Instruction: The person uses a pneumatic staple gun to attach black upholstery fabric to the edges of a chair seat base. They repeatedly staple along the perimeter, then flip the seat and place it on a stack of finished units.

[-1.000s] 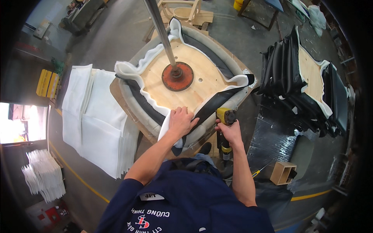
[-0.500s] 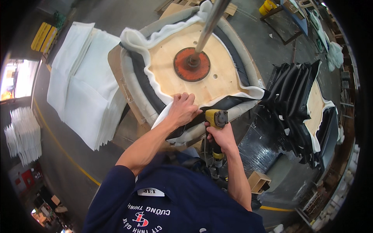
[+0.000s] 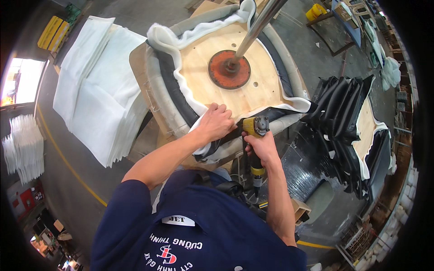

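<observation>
Two hands, yours | left hand [image 3: 216, 123] curled at black cover [image 3: 273, 113], pinch unclear | right hand [image 3: 262, 146] gripping yellow tool [image 3: 253, 127] | advised: draw cover taut, keep left hand clear

The panel [image 3: 196, 74] lies inside the padded rim [image 3: 154, 70] of the work stand. The disc [image 3: 230, 80] sits on the panel near its middle, and the pole [image 3: 260, 27] extends up from the disc. The padding strip [image 3: 172, 41] borders the panel; the cover [image 3: 167, 79] lies between strip and rim. At the near corner is the left hand [image 3: 216, 122]. Just right of it, at the near edge, the right hand [image 3: 262, 147] holds the handheld tool [image 3: 250, 127]. Left of the stand: the sheet stack [image 3: 95, 86]. Right: the covered-panel stack [image 3: 343, 108]. Far right, behind: the bench [image 3: 335, 34].
</observation>
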Tool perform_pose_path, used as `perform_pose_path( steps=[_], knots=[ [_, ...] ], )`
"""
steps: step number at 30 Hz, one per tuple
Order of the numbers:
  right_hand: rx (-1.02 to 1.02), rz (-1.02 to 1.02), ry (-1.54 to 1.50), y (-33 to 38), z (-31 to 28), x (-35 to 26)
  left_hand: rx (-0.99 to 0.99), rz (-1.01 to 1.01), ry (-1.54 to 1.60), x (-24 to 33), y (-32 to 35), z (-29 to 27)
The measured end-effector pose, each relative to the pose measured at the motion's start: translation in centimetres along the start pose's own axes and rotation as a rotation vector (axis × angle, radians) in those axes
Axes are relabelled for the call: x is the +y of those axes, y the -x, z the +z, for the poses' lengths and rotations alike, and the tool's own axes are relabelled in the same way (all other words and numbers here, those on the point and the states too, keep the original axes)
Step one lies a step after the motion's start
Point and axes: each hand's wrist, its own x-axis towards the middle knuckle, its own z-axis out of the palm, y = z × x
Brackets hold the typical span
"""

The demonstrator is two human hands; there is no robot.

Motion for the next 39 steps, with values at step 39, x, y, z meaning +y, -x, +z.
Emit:
perform_pose_path(
  steps=[39],
  knots=[
    [-0.036,-0.016,0.041,0.0,1.5,0.2,-0.375,-0.932,-0.133,-15.1,26.0,-17.4]
  ],
)
